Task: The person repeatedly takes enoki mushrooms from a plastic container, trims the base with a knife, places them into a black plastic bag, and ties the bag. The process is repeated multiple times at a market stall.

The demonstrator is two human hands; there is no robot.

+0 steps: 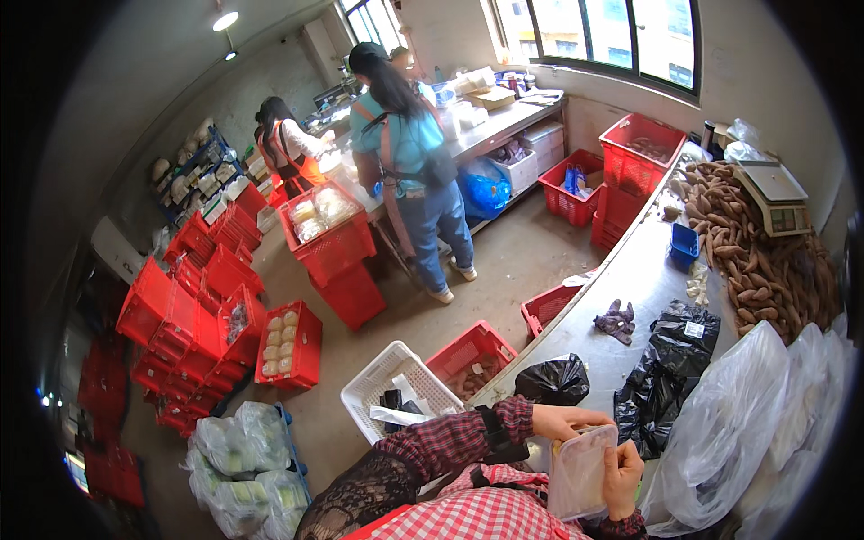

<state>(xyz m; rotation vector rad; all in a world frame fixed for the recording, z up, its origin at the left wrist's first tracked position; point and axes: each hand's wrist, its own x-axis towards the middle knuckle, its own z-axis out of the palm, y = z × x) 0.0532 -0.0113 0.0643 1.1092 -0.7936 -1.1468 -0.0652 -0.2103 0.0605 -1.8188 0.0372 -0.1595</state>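
Observation:
A translucent plastic food box [579, 472] with pale contents is tilted up in front of my checked apron. My left hand [574, 422] grips its upper edge, and part of the fingers is hidden behind it. My right hand [622, 476] holds the box's right side, thumb against its face and fingers curled. Just beyond my hands, a black plastic bag [552, 379] and a long black plastic-wrapped bundle [665, 378] with a white label lie on the metal table [580, 314]. Large clear plastic bags [725, 432] are bunched to the right of my right hand.
Piled sweet potatoes [756, 263], a weighing scale [776, 196], a small blue basket [684, 247] and a dark glove [615, 322] occupy the table. A white basket [398, 385] and red crate [472, 364] stand beside it. Two co-workers [412, 148] [290, 152] stand at another bench.

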